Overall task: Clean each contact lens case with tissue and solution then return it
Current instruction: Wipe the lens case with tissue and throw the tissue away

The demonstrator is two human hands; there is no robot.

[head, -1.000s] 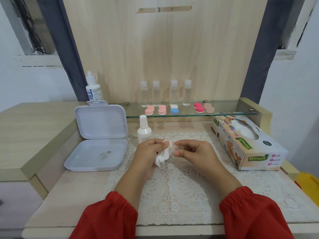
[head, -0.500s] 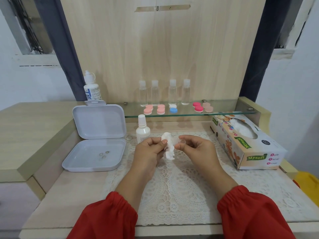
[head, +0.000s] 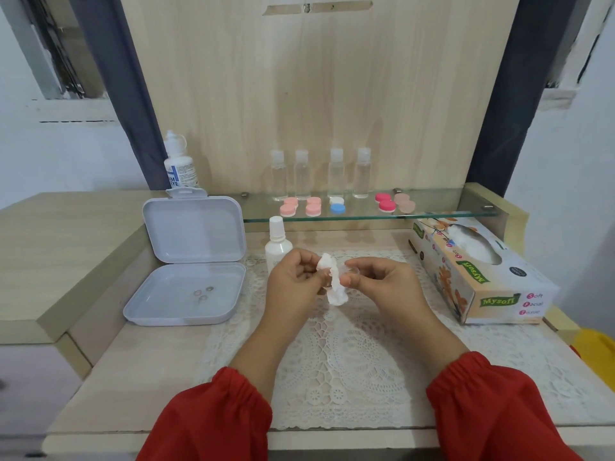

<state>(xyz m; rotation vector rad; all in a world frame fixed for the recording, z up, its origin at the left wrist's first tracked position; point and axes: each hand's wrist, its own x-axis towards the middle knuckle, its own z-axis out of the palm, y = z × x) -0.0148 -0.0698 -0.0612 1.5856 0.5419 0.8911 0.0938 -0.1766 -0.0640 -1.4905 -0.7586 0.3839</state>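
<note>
— Case part first: the small clear piece [head: 353, 273] sits pinched between thumb and fingertips of the right hand [head: 379, 287], held above the lace mat [head: 336, 371] at mid-bench. I think it is one cup of a lens case, though it is too small and see-through to be sure.

— And what changed?

— A second ago the tissue [head: 334, 283] was bunched low against the left palm. Now both hands have risen a little and the wad hangs out longer between them, its top pinched by the left hand [head: 294, 287], fingers curled round it. By my reading the wiping is still under way, with a fresh bit of tissue being brought to the piece.

— Anything else?

— At nine o'clock, the open white box [head: 186, 261], small rings in its base. At two o'clock, the tissue box [head: 482, 277]. Just beyond the left hand, at twelve, the white solution bottle [head: 277, 242]. Farther on, the glass shelf [head: 432, 215] carries the other cases [head: 337, 205], so nothing has been returned from this pair of hands yet.
</note>
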